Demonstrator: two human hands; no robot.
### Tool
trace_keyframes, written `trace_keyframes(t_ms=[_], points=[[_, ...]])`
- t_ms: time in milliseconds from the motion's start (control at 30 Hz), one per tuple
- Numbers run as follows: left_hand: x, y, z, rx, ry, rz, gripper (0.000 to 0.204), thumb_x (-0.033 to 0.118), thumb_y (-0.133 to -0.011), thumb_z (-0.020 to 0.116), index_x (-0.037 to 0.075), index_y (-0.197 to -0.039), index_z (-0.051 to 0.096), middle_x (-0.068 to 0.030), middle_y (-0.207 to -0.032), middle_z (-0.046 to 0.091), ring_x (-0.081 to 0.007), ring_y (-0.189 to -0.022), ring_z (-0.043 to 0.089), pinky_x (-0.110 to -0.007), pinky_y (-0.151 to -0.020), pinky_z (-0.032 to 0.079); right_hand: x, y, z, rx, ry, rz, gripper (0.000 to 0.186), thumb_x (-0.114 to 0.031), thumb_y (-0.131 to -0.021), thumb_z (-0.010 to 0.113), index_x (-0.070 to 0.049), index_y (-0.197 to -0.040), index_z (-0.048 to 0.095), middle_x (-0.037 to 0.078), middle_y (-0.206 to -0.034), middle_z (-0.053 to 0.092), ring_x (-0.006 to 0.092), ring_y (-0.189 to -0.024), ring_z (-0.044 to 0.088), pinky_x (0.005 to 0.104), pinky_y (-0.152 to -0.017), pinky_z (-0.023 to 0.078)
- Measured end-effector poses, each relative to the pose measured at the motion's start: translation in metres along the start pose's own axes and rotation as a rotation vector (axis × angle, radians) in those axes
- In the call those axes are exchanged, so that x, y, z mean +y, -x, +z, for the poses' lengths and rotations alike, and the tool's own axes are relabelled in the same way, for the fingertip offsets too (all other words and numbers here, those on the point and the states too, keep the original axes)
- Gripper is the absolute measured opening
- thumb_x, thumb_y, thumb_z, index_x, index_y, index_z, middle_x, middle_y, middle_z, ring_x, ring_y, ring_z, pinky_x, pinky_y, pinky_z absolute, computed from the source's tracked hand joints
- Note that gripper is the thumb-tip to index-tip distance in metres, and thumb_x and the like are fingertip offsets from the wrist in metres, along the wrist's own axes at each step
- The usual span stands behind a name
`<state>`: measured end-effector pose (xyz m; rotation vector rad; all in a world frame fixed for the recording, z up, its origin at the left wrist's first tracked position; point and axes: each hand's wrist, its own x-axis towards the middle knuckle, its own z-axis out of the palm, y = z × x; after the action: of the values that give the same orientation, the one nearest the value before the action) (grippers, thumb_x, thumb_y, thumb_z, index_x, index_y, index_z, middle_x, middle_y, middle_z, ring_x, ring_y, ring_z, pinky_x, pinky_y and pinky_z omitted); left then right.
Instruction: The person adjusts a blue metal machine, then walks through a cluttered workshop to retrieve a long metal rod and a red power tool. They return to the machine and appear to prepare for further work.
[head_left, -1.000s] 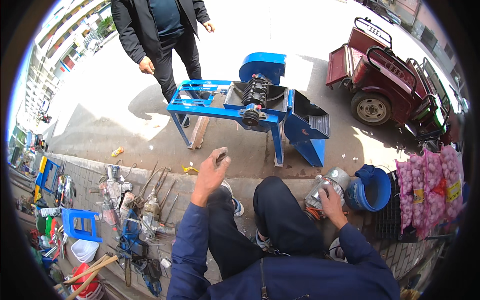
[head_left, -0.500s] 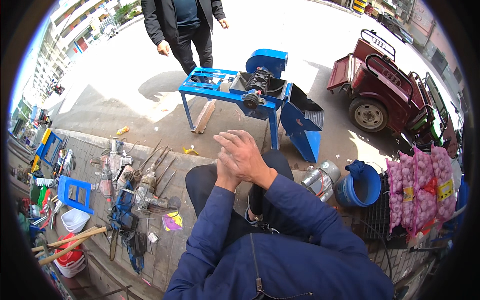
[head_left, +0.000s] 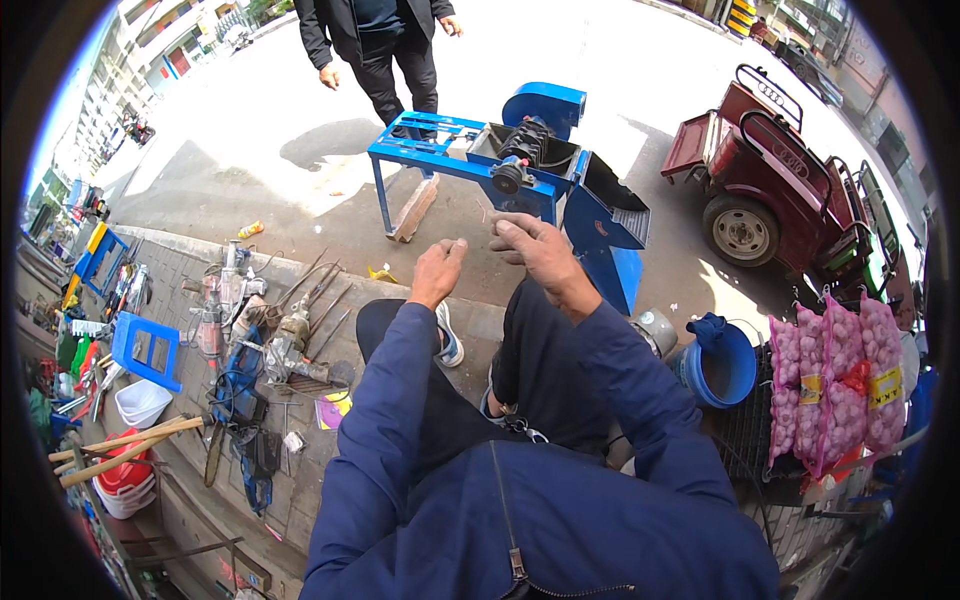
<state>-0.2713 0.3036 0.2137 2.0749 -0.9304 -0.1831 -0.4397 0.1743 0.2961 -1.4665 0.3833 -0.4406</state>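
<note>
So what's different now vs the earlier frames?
Right hand left the silver metal unit on the person's right, moving left and forward to meet the left hand. The two were together half a second ago; now they're apart. Can't tell if either holds anything. Blue-framed machine, blue bucket and red cargo tricycle stayed put; only the camera view shifted.

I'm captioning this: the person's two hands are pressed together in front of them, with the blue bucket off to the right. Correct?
Not quite: the head view shows the left hand and right hand apart in front, with a gap between them, not pressed together; the blue bucket is off to the right.
</note>
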Motion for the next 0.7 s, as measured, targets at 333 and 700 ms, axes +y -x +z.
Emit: trace_keyframes(t_ms=[333, 700], points=[[-0.039, 0.044, -0.084, 0.305, 0.382, -0.013, 0.033, 0.019, -0.099, 0.066, 0.001, -0.126, 0.067, -0.0165, -0.113, 0.074, -0.025, -0.104, 0.073, -0.037, -0.093, 0.055, 0.125, 0.184, -0.422, 0.858, 1.341, 0.596, 0.04, -0.032, -0.096, 0.059, 0.006, -0.105, 0.065, 0.03, -0.104, 0.071, 0.0487, -0.106, 0.067, 0.0522, -0.092, 0.051], [-0.167, 0.247, -0.154, 0.848, 0.423, -0.462, 0.021, 0.008, -0.099, 0.062, 0.0, -0.118, 0.068, -0.0103, -0.109, 0.075, -0.0164, -0.1, 0.072, -0.031, -0.089, 0.055, 0.261, 0.271, -0.263, 0.257, 1.423, 0.904, 0.042, -0.031, -0.092, 0.064, -0.002, -0.122, 0.064, 0.026, -0.124, 0.069, 0.0436, -0.115, 0.067, 0.0518, -0.1, 0.051]])
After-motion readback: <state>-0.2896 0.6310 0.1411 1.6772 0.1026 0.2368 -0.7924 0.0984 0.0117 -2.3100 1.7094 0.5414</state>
